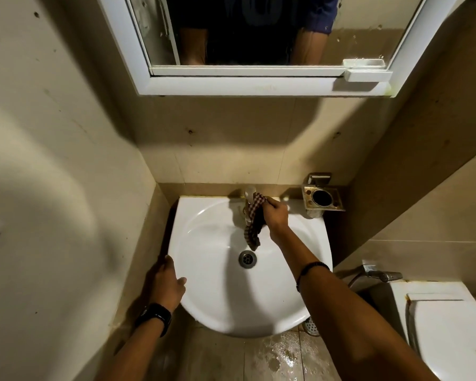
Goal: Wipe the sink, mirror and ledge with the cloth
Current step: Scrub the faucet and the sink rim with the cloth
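- Mirror (245,31): white-framed, on the wall above the sink (231,312).
- Sink: white basin.
- Right hand (276,215): at sink's back, fingers curled round cloth (254,224).
- Left hand (166,284): rests on sink's left rim, fingers relaxed.
- Cloth: checked, against tap (249,196), hanging into sink.

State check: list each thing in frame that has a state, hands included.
right hand, grips the cloth against the tap
left hand, rests on the left rim of the sink
cloth, bunched, tail hanging into the sink
tap, no stream visible
drain, unplugged
sink, no standing water visible
mirror, streaked
toilet lid, down
floor, wet below the sink
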